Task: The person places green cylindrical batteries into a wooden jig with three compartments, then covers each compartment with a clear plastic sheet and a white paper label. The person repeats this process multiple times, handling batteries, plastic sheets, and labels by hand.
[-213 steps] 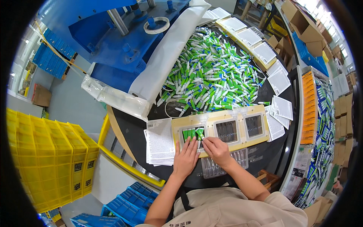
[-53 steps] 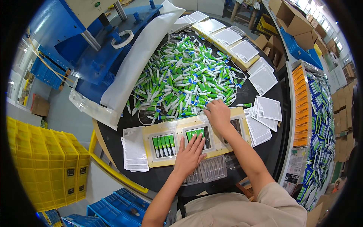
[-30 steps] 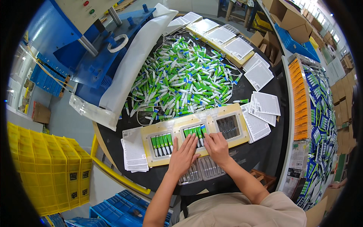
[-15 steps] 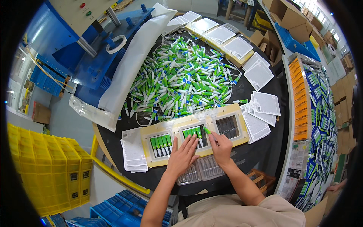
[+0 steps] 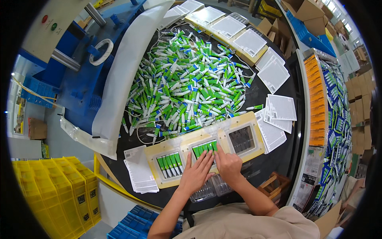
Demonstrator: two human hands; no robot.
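Note:
A yellow-edged tray (image 5: 259, 139) with three clear blister compartments lies across the table in front of me. A row of small green-and-white tubes (image 5: 170, 162) fills the left compartment. The middle one holds a second row of tubes (image 5: 203, 147), partly covered by my fingers. My left hand (image 5: 197, 171) lies over this row with its fingers stretched out flat. At the row's right end, my right hand (image 5: 228, 164) is curled, its fingertips on the last small tube. No tubes lie in the right compartment (image 5: 241, 139).
Beyond the tray spreads a large heap of loose tubes (image 5: 191, 85). Printed cards lie left (image 5: 140, 169) and right (image 5: 274, 137). Clear blister trays (image 5: 203, 192) sit below my wrists. Another card-covered tray (image 5: 250, 57) is at the back; a blue press (image 5: 85, 91) stands left.
My right hand has brought a small tube down into the right end of the middle row. My left hand's fingers now lie further over that row. The view has shifted slightly.

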